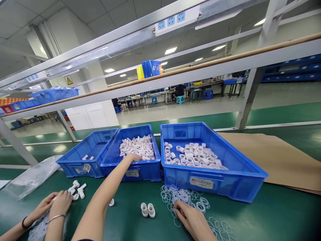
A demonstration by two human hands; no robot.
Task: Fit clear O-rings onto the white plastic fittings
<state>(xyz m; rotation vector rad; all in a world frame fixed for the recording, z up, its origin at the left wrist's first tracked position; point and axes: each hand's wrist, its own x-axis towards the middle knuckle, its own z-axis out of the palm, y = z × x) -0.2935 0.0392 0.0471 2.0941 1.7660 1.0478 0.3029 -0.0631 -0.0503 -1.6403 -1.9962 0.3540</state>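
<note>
The left hand (134, 157) reaches over the front rim into the middle blue plastic bin (145, 174), its fingertips hidden down among a heap of small white plastic fittings (137, 144); whether it grips one cannot be told. The heap lies under the fingers and spreads beyond them toward the back of the bin.

The right hand (192, 217) is low over the green tabletop (130, 226), thumb and forefinger drawn narrowly together at the near edge of a loose pile of thin translucent rings (184, 194). Whether a ring is caught between the fingertips cannot be made out. Most of the pile lies just beyond the fingers, in front of the large blue plastic bin (233, 189) of short, wide white plastic sleeves (195, 154); a smaller cluster of translucent rings (222, 229) lies just to the right of the hand.

Two white cylindrical plastic pieces (147, 210) stand side by side between the forearms, apart from both hands. A single small white piece (111, 202) is just beside the left forearm. Farther left, a co-worker's two hands (61, 201) work near white T-shaped pipe fittings (81, 190).
</note>
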